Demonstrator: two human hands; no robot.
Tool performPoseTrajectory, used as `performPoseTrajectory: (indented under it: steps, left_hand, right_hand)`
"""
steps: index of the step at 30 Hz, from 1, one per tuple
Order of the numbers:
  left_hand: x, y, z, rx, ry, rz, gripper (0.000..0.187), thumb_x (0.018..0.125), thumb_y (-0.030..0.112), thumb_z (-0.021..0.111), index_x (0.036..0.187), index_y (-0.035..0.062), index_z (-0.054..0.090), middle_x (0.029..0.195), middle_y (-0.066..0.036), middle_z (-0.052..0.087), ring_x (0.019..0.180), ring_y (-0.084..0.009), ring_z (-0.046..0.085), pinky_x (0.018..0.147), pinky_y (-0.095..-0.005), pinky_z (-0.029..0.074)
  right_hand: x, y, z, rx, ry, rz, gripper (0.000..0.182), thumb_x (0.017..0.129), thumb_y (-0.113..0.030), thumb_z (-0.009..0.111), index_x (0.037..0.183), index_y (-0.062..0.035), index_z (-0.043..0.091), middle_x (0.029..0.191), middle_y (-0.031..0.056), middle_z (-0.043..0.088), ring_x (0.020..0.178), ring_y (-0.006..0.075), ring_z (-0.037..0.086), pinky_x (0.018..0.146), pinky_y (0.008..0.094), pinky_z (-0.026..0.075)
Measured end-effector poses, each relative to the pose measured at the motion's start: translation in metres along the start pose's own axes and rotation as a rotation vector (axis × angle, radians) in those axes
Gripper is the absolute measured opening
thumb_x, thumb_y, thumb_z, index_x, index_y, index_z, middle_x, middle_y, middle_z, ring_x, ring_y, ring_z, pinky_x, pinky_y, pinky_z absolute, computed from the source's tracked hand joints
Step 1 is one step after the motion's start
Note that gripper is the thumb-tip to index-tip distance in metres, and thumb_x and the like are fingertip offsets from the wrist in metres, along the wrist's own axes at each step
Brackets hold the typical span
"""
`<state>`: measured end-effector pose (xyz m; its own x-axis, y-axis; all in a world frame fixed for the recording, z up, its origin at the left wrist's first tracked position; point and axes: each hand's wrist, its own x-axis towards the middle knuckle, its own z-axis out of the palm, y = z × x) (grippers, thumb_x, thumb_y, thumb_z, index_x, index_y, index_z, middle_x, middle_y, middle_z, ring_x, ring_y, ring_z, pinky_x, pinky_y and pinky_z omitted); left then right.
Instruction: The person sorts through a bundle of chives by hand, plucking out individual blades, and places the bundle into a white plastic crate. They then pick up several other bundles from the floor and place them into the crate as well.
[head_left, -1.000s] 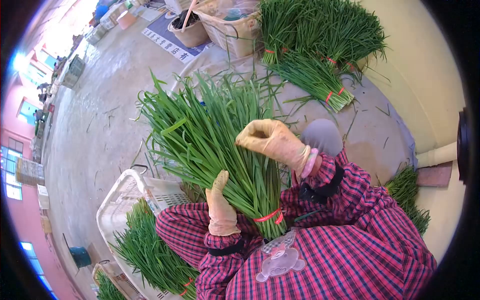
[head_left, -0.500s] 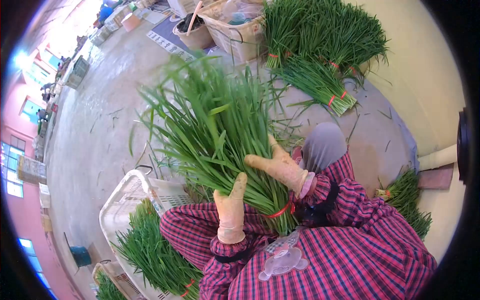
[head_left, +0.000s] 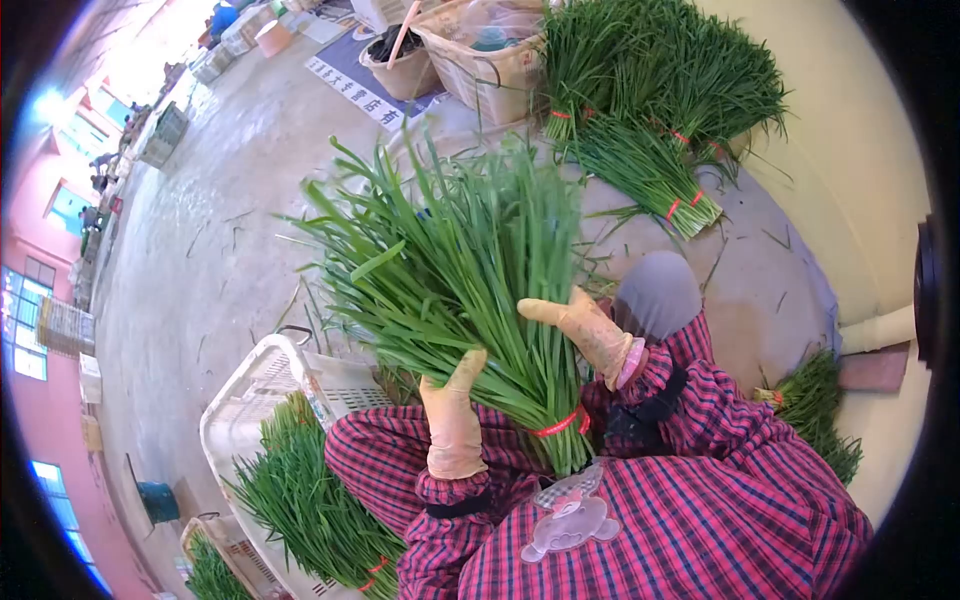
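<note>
My left hand [head_left: 453,425] and right hand [head_left: 592,338] rest half open, cupping either side of the green bunch [head_left: 480,330] in front of me, where I judge light, even pressure above the red band [head_left: 560,425] spares the stems best.

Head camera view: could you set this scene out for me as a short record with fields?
Main thing: bundle of long green leaves
Tie: red band around its lower stems
Left hand: gloved, on the bundle's left side
Right hand: gloved, on its right side
Lower left: white plastic basket holding leafy green bundles
Upper right: pile of red-banded green bundles
</note>
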<state>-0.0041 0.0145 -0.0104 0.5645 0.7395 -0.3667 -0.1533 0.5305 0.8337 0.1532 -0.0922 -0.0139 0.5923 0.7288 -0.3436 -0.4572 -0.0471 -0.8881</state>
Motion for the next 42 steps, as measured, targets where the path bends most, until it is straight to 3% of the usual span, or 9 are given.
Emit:
performPoseTrajectory:
  steps: [5,7,8,12,18,27,31,39,42]
  left_hand:
    - [-0.009,0.009,0.009,0.142,-0.132,0.027,0.038,0.082,0.004,0.075,0.117,0.001,0.06,0.109,-0.004,0.065,0.096,-0.0143,0.062,0.089,-0.0303,0.05]
    - [-0.008,0.007,0.005,0.15,-0.1,-0.016,0.039,0.082,0.002,0.074,0.118,0.0008,0.06,0.109,-0.005,0.065,0.097,-0.0148,0.062,0.09,-0.0305,0.049]
    - [-0.008,0.005,0.003,0.076,-0.046,-0.017,0.039,0.082,0.002,0.074,0.118,0.0008,0.06,0.108,-0.005,0.066,0.097,-0.0154,0.062,0.09,-0.0309,0.049]
    - [-0.004,0.005,-0.002,-0.054,0.01,-0.012,0.039,0.082,0.001,0.07,0.119,0.0002,0.058,0.111,-0.007,0.064,0.099,-0.0188,0.062,0.091,-0.0327,0.048]
    - [0.004,0.003,-0.006,-0.173,-0.005,-0.047,0.044,0.083,0.002,0.069,0.124,-0.0006,0.054,0.111,-0.008,0.063,0.099,-0.0208,0.062,0.09,-0.0337,0.05]
    - [0.006,0.004,0.003,0.143,-0.046,-0.017,0.04,0.08,0.001,0.071,0.118,-0.0002,0.058,0.108,-0.007,0.066,0.096,-0.0195,0.064,0.089,-0.0316,0.051]
    - [0.003,0.004,-0.008,-0.045,-0.06,-0.063,0.041,0.08,0.0,0.071,0.119,0.0016,0.058,0.108,-0.006,0.066,0.097,-0.0194,0.063,0.09,-0.0321,0.05]
    - [0.002,0.0,-0.001,-0.163,-0.007,-0.134,0.042,0.083,0.0,0.067,0.123,0.0018,0.056,0.113,-0.007,0.063,0.101,-0.0212,0.062,0.091,-0.0339,0.05]
    - [0.002,-0.002,-0.001,-0.167,-0.065,-0.082,0.042,0.083,-0.001,0.067,0.124,0.0021,0.055,0.114,-0.007,0.063,0.101,-0.021,0.062,0.091,-0.034,0.05]
  right_hand:
    - [0.007,0.012,0.022,-0.286,0.052,-0.35,0.087,0.079,-0.026,0.078,0.146,0.0015,0.03,0.126,0.0139,0.059,0.118,0.0209,0.054,0.104,0.0335,0.04]
    - [0.011,0.004,0.02,-0.228,0.095,-0.127,0.08,0.078,-0.023,0.079,0.142,0.0017,0.036,0.121,0.013,0.062,0.111,0.0211,0.059,0.098,0.0326,0.045]
    - [0.008,-0.002,0.02,-0.158,0.109,-0.108,0.068,0.079,-0.02,0.077,0.135,0.0015,0.044,0.113,0.0119,0.065,0.1,0.02,0.062,0.09,0.0317,0.05]
    - [0.012,0.005,0.002,-0.036,0.231,0.023,0.057,0.079,-0.013,0.076,0.128,0.0005,0.05,0.108,0.0104,0.065,0.092,0.0165,0.062,0.081,0.0298,0.052]
    - [0.006,0.002,0.0,-0.106,0.221,-0.015,0.055,0.081,-0.016,0.076,0.125,0.0033,0.051,0.109,0.012,0.064,0.094,0.0183,0.062,0.083,0.032,0.051]
    - [0.0,0.009,0.019,-0.243,0.143,-0.249,0.058,0.081,-0.018,0.076,0.128,0.0033,0.049,0.114,0.0126,0.065,0.102,0.0185,0.061,0.091,0.033,0.049]
    - [0.007,0.013,0.006,0.01,0.156,0.001,0.052,0.081,-0.013,0.075,0.126,0.0007,0.052,0.112,0.009,0.065,0.095,0.0161,0.062,0.084,0.0321,0.051]
    - [0.006,0.014,0.003,-0.045,0.179,0.004,0.05,0.083,-0.016,0.073,0.127,-0.0008,0.052,0.109,0.009,0.065,0.093,0.0179,0.063,0.082,0.0326,0.052]
    - [0.003,0.009,0.004,0.001,0.129,0.033,0.058,0.083,-0.018,0.074,0.132,-0.0011,0.048,0.116,0.01,0.062,0.101,0.0176,0.061,0.087,0.0324,0.05]
